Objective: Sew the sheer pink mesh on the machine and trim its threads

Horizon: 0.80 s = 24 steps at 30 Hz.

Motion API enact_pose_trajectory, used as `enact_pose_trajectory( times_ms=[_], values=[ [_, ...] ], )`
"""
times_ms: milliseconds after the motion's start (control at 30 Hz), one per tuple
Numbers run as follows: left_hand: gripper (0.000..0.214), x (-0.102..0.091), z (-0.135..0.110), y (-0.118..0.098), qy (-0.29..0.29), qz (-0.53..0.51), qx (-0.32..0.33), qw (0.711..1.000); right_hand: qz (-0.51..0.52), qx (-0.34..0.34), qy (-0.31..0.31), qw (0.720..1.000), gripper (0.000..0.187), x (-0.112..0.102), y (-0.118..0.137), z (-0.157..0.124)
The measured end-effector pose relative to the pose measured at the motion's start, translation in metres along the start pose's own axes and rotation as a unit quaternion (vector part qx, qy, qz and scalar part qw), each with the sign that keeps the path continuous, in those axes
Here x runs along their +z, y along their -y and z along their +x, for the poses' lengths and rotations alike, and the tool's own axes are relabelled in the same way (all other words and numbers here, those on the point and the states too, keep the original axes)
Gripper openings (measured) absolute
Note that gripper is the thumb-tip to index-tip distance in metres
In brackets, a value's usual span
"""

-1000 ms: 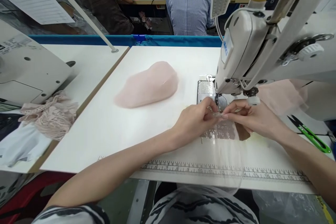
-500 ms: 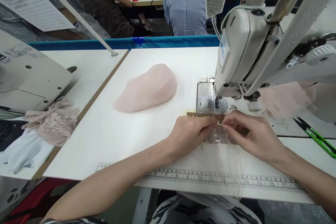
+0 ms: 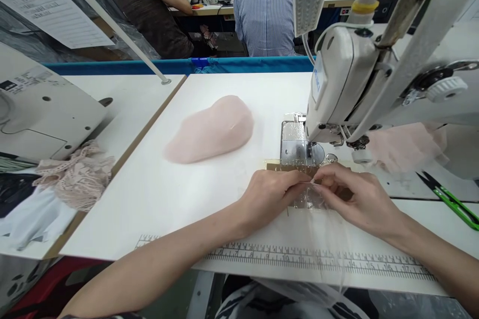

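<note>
My left hand (image 3: 271, 194) is closed in a pinch on a thin pale strip (image 3: 310, 182) just in front of the sewing machine's needle plate (image 3: 295, 147). Fingertip to fingertip with it, my right hand (image 3: 354, 192) pinches the same strip, thumb against forefinger. A sheer, nearly see-through length (image 3: 339, 244) hangs below my right hand over the table's front edge; whether it joins the strip I cannot tell. The presser foot (image 3: 310, 149) stands just behind my fingers. Left of the machine lies a sheer pink fabric piece (image 3: 213, 129), flat on the table.
Green-handled thread snips (image 3: 449, 199) lie at the right, near more pink fabric (image 3: 407, 144) under the machine arm. A printed ruler (image 3: 299, 257) runs along the front edge. Bunched pink lace straps (image 3: 80, 174) lie at left. Two people sit beyond the blue cloth edge (image 3: 149, 67).
The view has tilted slightly, so the scene sits a little lower. My right fingertips have come closer to the left ones, shortening the bit of strip between them.
</note>
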<state>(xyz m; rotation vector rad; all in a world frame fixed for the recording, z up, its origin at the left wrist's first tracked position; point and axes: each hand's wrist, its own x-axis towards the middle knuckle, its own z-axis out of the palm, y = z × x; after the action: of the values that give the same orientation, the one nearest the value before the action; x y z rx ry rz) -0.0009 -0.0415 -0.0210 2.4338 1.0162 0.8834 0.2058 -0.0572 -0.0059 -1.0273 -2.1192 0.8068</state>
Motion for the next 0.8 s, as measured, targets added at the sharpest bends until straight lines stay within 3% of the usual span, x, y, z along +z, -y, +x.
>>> enact_pose_trajectory(
  times_ms=[267, 533, 600, 667, 800],
  values=[
    [0.015, -0.003, 0.001, -0.002, -0.008, -0.010, 0.008, 1.000, 0.001, -0.012, 0.014, 1.000, 0.006, 0.000, -0.001, -0.001],
    [0.023, -0.007, 0.002, -0.005, -0.028, 0.042, 0.062, 0.997, -0.071, -0.114, -0.060, 0.989, 0.015, 0.002, -0.005, -0.003],
    [0.024, -0.006, 0.001, -0.006, -0.025, 0.053, 0.038, 0.998, -0.150, -0.186, -0.090, 0.967, 0.022, 0.001, -0.007, -0.006],
    [0.023, -0.005, 0.000, -0.008, -0.017, 0.051, 0.025, 0.998, -0.242, -0.275, -0.095, 0.926, 0.027, -0.002, -0.009, -0.010],
    [0.019, -0.004, 0.001, -0.009, -0.044, 0.040, 0.096, 0.994, -0.359, -0.409, -0.070, 0.836, 0.022, -0.009, -0.009, -0.016]
  ],
)
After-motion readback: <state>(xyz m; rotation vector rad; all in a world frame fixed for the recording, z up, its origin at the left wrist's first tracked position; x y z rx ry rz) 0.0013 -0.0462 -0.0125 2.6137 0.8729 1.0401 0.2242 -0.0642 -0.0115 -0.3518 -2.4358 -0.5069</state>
